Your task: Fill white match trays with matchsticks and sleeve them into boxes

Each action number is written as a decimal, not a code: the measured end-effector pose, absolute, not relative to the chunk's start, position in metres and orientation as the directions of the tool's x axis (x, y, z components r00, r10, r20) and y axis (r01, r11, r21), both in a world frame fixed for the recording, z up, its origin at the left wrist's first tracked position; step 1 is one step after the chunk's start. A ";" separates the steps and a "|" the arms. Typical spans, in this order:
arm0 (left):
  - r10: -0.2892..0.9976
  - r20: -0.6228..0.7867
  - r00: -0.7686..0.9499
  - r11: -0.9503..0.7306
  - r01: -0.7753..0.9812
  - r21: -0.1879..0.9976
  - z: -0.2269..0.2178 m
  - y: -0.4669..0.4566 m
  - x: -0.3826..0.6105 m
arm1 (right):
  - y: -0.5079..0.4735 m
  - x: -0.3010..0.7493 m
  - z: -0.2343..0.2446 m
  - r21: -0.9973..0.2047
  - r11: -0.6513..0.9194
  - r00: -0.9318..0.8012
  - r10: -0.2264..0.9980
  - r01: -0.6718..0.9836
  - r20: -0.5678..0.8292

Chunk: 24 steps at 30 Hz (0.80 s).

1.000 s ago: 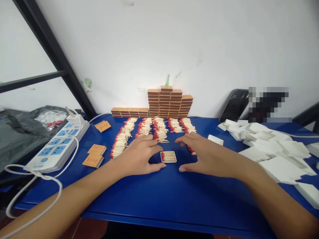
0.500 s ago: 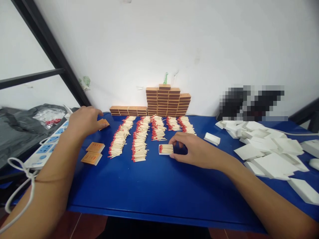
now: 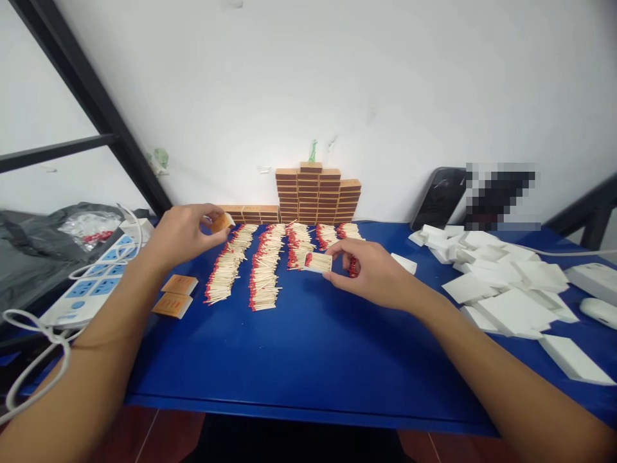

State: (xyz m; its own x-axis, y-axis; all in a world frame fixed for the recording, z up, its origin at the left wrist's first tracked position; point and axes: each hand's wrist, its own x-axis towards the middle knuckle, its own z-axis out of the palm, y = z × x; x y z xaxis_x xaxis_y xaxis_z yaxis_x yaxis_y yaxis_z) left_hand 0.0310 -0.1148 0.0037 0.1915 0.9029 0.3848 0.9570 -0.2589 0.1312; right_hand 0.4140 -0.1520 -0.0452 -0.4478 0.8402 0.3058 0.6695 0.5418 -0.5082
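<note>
My left hand [image 3: 190, 233] pinches an orange matchbox sleeve [image 3: 221, 222] above the back left of the table. Between the thumb and fingers of my right hand [image 3: 359, 265] is a white matchbox tray [image 3: 319, 262] filled with red-headed matches, raised off the tabletop and slightly tilted. Several rows of loose matches [image 3: 265, 269] lie between and behind my hands. Two more orange sleeves [image 3: 179, 284] rest on the table near my left forearm. Just beyond my right hand lies a white tray [image 3: 403, 263], partly hidden.
Stacked matchboxes [image 3: 313, 196] stand against the wall. White trays [image 3: 511, 283] are heaped on the right of the blue table [image 3: 289, 366], with a dark phone [image 3: 438, 196] leaning behind them. A power strip [image 3: 91, 276] and white cable [image 3: 36, 334] lie at left.
My left hand has picked up an orange sleeve from the back left and moved right with it. My right hand has lifted the filled tray off the table.
</note>
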 end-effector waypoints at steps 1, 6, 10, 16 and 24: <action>0.882 0.409 0.234 -0.336 0.921 0.197 0.004 -0.119 0.040 | -0.152 0.414 -0.045 -0.503 0.550 -0.437 0.835 0.667 0.334; 0.776 0.467 0.425 -0.609 0.697 0.379 -0.010 -0.138 0.089 | -0.154 0.412 -0.045 -0.501 0.585 -0.403 0.808 0.637 0.431; 0.701 0.446 0.557 -0.707 0.628 0.325 -0.023 -0.147 0.110 | -0.156 0.411 -0.045 -0.515 0.592 -0.370 0.799 0.619 0.474; 0.703 0.457 0.545 -0.707 0.602 0.371 -0.033 -0.144 0.111 | -0.156 0.410 -0.046 -0.534 0.591 -0.342 0.798 0.605 0.496; 0.745 0.479 0.463 -0.666 0.549 0.505 -0.034 -0.142 0.111 | -0.158 0.408 -0.047 -0.518 0.633 -0.382 0.768 0.576 0.514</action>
State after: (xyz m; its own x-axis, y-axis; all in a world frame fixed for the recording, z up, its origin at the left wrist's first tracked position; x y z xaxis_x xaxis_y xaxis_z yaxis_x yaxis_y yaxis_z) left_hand 0.1113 -0.1420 -0.0344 0.4632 0.7455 0.4793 0.5493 -0.6659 0.5048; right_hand 0.4080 -0.1578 -0.0468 -0.3823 0.7679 0.5140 0.5756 0.6331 -0.5175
